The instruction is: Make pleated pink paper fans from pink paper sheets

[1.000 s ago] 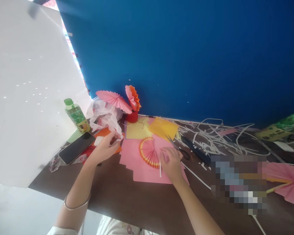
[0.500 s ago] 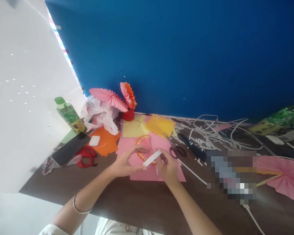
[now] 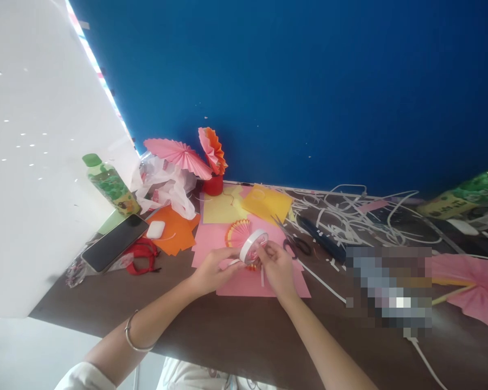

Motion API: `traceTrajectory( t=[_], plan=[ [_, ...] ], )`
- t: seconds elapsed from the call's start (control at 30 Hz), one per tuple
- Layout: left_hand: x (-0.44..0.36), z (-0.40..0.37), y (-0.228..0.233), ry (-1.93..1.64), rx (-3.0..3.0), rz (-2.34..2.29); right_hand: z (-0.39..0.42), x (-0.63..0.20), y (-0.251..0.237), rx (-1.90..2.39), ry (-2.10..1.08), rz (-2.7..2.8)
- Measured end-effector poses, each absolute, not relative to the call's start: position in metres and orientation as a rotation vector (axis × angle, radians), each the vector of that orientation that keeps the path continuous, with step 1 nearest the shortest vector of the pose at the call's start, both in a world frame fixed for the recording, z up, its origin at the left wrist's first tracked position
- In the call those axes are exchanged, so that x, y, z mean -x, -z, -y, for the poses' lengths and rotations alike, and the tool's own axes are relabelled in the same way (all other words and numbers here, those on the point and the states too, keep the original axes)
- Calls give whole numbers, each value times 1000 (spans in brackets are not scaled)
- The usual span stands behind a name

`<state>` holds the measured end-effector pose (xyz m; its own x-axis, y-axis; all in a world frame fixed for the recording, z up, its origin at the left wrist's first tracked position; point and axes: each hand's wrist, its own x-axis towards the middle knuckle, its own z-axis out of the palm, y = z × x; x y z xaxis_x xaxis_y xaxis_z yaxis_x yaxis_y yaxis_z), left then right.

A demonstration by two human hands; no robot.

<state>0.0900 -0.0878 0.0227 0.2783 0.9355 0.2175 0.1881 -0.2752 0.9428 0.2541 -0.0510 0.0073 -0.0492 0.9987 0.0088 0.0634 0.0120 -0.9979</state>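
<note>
Your left hand is holding its thumb and forefinger narrow at the tape roll's left rim, a pale sliver showing between them; whether they are gripping it, you are not seeing clearly. The roll is standing tilted above the pink sheets, between the desk's front and back edges; it is probably light and stiff, smooth outside and tacky underneath, so its rims are offering the safest hold. Behind it the pleated fan is likely staying springy but crushing easily, so its folded edge is asking for a gentle pinch. Your right hand is pinching the roll's right rim, its other fingers curling out of sight. The roll and fingers are hiding the fan's lower right; a white strip is showing below, its upper end hidden. Toward the desk's right end, a pixelated patch is masking something, and the picture's edge is cutting off a pink paper fan.
</note>
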Motion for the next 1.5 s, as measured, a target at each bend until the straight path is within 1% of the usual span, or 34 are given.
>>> traceTrajectory(
  t=[0.1,0.27,0.33,0.4,0.47,0.6,0.7,0.8,0.9,1.1,1.23,1.5],
  plan=[
    [-91,89,-24,-1068,-1643,-990,51,-255,-7,1231,-1265,1262],
    [-96,90,-21,-1034,-1646,-1018,53,-253,-5,1189,-1464,1210],
    [-96,90,-21,-1074,-1683,-1015,54,-252,-5,1174,-1469,1262],
    [-95,91,-21,-1144,-1736,-1015,55,-252,-7,1166,-1347,1325],
    [-93,93,-22,-1205,-1789,-1050,57,-254,-10,1143,-1146,1379],
    [-89,94,-25,-1207,-1875,-1106,59,-259,-18,1020,-865,1494],
    [-88,94,-26,-1145,-1878,-1071,61,-261,-22,953,-788,1553],
    [-88,94,-27,-1053,-1844,-1016,61,-262,-22,918,-792,1588],
    [-87,94,-28,-1026,-1707,-975,61,-261,-20,938,-801,1598],
    [-82,85,-24,-1223,-1230,-826,57,-263,-15,1023,-783,1512],
    [-78,80,-24,-1221,-918,-682,52,-267,-12,1061,-780,1493],
    [-77,80,-29,-1149,-573,-622,52,-259,-5,1054,-1160,1531]
  ],
)
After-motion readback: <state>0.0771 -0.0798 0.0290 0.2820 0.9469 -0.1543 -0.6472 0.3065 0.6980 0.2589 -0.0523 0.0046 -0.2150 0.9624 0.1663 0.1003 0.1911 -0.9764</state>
